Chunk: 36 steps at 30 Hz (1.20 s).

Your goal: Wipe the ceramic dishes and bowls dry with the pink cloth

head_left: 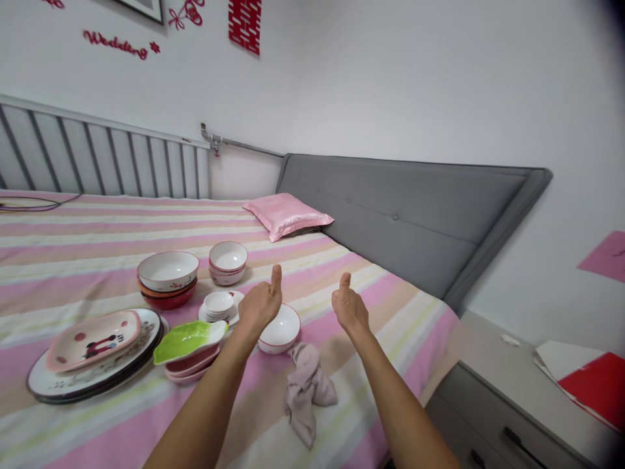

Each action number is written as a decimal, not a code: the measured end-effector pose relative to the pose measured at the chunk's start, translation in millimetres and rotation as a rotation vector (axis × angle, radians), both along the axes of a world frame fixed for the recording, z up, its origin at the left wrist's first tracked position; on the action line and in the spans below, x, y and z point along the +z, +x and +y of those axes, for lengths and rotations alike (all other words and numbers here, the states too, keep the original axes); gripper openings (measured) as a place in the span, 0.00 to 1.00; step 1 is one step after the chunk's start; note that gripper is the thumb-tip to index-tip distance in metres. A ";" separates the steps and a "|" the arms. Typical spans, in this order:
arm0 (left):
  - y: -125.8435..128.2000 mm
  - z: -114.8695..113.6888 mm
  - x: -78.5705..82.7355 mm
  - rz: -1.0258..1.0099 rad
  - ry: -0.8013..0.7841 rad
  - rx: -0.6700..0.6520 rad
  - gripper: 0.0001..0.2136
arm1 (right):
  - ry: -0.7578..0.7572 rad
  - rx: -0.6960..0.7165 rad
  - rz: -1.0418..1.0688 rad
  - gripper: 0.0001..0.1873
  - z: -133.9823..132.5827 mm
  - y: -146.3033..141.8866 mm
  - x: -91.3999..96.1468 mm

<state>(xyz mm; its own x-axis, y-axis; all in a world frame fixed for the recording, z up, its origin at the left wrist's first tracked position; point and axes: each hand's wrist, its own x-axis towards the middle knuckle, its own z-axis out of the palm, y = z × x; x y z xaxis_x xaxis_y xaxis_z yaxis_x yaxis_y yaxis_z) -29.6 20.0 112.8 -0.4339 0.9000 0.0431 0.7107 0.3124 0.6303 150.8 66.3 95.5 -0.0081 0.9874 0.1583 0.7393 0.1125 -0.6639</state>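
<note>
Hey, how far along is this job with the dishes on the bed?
Already looking done: the large bowls, smaller bowls and plates stand in stacks. In hand: nothing; the left hand and right hand are both closed with thumbs up. Apparently left: the single bowl, standing apart from the stacks, and perhaps the crumpled cloth lying beside it.

Bowl [282,327] partly behind left hand [261,303].

Diffuse lt, soft shdws; sheen on pillow [288,213]; R corners dark.
</note>
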 end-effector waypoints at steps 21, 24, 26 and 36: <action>3.9 -0.9 3.5 -0.002 -0.024 -0.010 0.38 | -0.012 0.010 -0.001 0.37 1.1 3.6 -3.5; 4.8 -1.6 3.6 0.004 -0.026 -0.008 0.38 | 0.008 0.004 0.017 0.38 -1.1 3.4 -2.0; 5.7 -2.0 4.0 0.010 -0.031 -0.001 0.38 | 0.024 0.006 0.023 0.39 -3.4 2.8 0.2; 24.3 -42.7 37.9 0.053 0.136 -0.116 0.32 | 0.108 0.164 0.166 0.40 -49.8 1.5 41.4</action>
<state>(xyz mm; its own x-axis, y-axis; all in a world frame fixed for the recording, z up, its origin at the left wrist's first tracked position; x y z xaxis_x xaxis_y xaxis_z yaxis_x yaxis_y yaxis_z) -5.4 -22.6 150.7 -0.3214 0.9282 0.1873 0.7702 0.1412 0.6219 152.4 16.5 136.9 -0.1323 0.9522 0.2753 0.5868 0.2990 -0.7525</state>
